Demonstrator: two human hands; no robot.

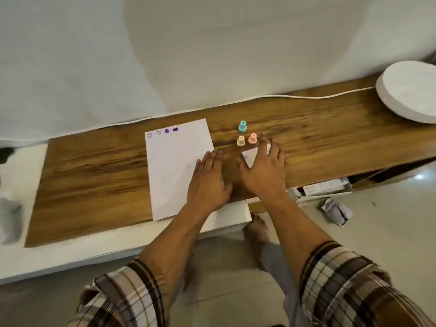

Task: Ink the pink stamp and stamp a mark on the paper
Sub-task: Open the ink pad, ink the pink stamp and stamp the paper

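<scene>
Neither hand holds anything at this moment. The right hand (pixel 264 168) lies flat with the fingers spread, palm down, and covers most of a small white ink pad (pixel 250 156) near the front edge of the table (pixel 94 166); only a triangular part of the pad shows between thumb and forefinger, with a small purple spot on it. The left hand (pixel 208 182) is also flat and spread, resting on the lower right corner of the paper (pixel 174 166), as if to keep it from sliding.

The pink stamp (pixel 252 138) stands upright and untouched on the table, just beyond the fingertips of the right hand and a little apart from them. Beside it on the left stands a cream stamp (pixel 241 141), and behind both, toward the back edge, a teal stamp (pixel 242 126). So I judge that the task is at its very beginning: the pink stamp is not yet picked up, not inked, and no mark from it can be told on the sheet. The paper already carries four purple marks (pixel 162 132) along its top edge (two look like round faces, two like filled hearts; which stamp made them I cannot tell).

About the materials: the table is of brown wood with strong dark grain, smooth in look. The paper is a plain, thin white sheet lying flat. The three stamps seem to be matt plastic, each a small knob with a wider round base.
</scene>
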